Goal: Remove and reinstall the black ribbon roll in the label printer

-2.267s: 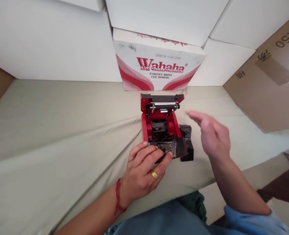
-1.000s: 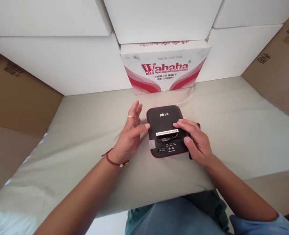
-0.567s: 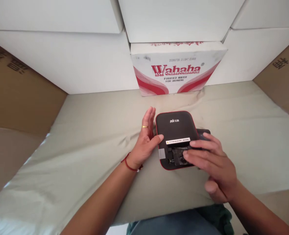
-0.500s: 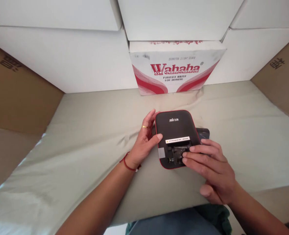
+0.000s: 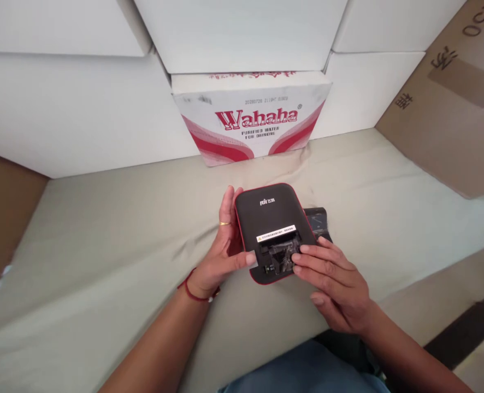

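A small red-trimmed printer [image 5: 272, 215], its black lid down, sits on the cloth in front of me. My left hand [image 5: 219, 254] grips its left side, thumb on top by a patch of clear tape and fingers along the edge. Crinkled black plastic film [image 5: 282, 256] comes out of the lid's slot, below a white warning label [image 5: 276, 233]. The outstretched fingers of my right hand [image 5: 340, 286] rest on this film at the front right, thumb apart. Under the film, the front buttons are mostly covered. A black piece [image 5: 316, 219] lies against the printer's right side.
Behind the printer stands a white and red Wahaha water carton [image 5: 262, 123], with large white boxes [image 5: 242, 33] stacked around it. Brown cardboard boxes flank the pale green cloth [image 5: 114, 245], one on the right [image 5: 442, 131] and one on the left [image 5: 8, 207].
The printer's lid was up and is now down. My left hand went from its front to its left side. My right hand came onto the film, which now lies over the buttons.
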Demonstrator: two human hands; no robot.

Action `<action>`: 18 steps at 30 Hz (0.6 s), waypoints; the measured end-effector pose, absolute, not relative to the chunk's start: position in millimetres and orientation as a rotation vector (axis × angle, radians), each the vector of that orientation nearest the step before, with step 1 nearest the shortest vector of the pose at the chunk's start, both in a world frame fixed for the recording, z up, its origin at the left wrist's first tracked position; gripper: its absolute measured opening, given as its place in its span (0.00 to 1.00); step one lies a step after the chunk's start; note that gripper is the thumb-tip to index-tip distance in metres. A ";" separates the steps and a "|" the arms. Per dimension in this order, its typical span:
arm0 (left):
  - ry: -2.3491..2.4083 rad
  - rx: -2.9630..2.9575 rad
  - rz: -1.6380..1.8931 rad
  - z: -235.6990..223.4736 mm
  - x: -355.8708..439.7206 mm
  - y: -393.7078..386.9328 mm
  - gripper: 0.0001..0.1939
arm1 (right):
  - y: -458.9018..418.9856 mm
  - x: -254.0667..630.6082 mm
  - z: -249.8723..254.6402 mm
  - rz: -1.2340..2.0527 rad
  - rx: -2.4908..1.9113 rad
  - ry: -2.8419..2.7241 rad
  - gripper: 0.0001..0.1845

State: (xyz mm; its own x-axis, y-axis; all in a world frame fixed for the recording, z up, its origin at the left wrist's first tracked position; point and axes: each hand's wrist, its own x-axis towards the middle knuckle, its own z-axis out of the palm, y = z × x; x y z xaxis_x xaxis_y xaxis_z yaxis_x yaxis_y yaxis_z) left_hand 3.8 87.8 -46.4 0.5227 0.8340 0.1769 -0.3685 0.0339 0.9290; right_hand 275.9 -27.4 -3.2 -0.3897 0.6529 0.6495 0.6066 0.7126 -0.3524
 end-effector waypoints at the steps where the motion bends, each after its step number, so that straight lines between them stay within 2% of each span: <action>1: 0.462 1.220 0.975 -47.5 2.7 89.2 0.66 | -27.2 276.6 -2.8 0.068 -0.951 -2.104 0.20; 12: 0.537 1.381 0.955 -48.6 -2.9 86.4 0.63 | -27.3 275.7 -5.1 0.028 -0.964 -2.085 0.17; 18: 0.524 1.205 1.071 -61.8 6.6 96.3 0.70 | -10.2 280.9 25.1 0.050 -0.895 -2.197 0.12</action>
State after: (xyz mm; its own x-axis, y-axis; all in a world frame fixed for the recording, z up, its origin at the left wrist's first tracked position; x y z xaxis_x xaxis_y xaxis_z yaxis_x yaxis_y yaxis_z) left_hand 6.6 96.3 -61.8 0.4440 0.8738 0.1984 -0.3803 -0.0167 0.9247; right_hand 280.9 -10.2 25.1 -0.4740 0.6149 0.6303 0.5854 0.7547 -0.2961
